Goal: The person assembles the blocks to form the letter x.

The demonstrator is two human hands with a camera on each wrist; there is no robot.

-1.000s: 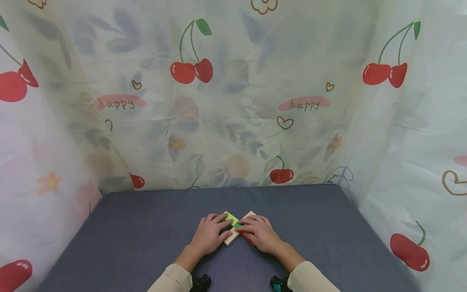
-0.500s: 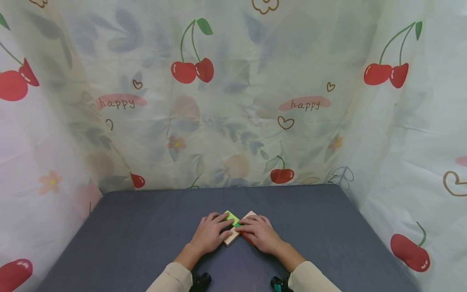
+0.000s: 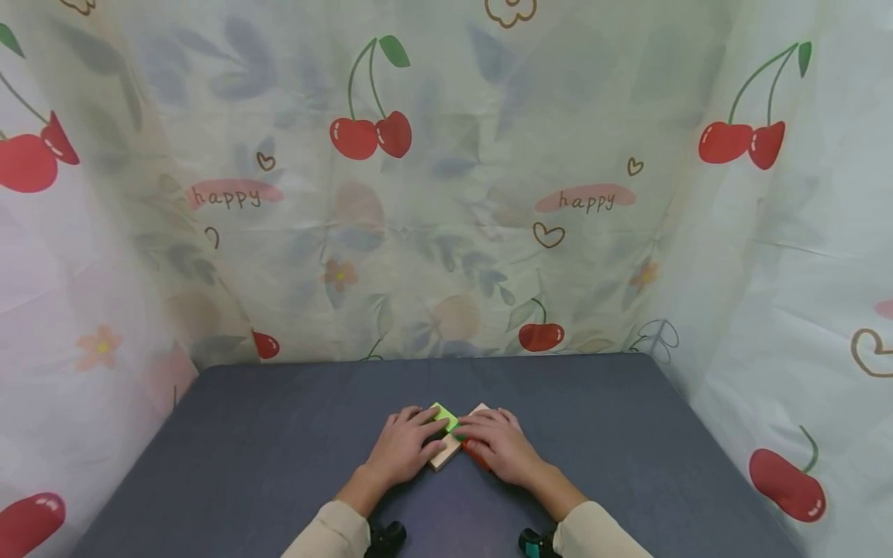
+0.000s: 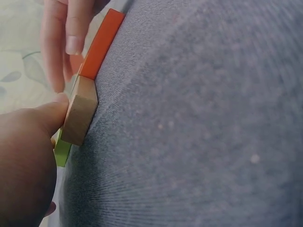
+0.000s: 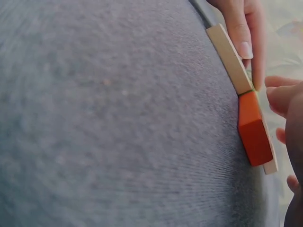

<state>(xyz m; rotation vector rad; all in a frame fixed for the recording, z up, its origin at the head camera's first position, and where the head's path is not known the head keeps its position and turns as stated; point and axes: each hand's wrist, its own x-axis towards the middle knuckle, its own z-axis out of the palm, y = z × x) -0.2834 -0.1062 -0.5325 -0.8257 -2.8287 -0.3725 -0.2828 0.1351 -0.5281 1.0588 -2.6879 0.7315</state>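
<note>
A small flat cluster of blocks lies mid-table under both hands: a light green piece [image 3: 444, 417], an orange piece [image 3: 470, 449] and a plain wooden piece [image 3: 442, 459]. My left hand [image 3: 417, 435] rests over the cluster's left side. In the left wrist view its thumb [image 4: 45, 118] presses the wooden piece [image 4: 79, 112] at a corner, beside the orange piece [image 4: 100, 45] and a green edge [image 4: 61, 150]. My right hand [image 3: 483, 435] covers the right side, fingertips on top. In the right wrist view the orange piece [image 5: 254, 131] butts against the wooden piece [image 5: 229, 59].
The dark grey cloth table [image 3: 244, 449] spreads wide on both sides of the hands. A cherry-print curtain [image 3: 446, 194] closes off the back and both sides. Black wrist-worn cameras [image 3: 387, 536] show at the bottom edge.
</note>
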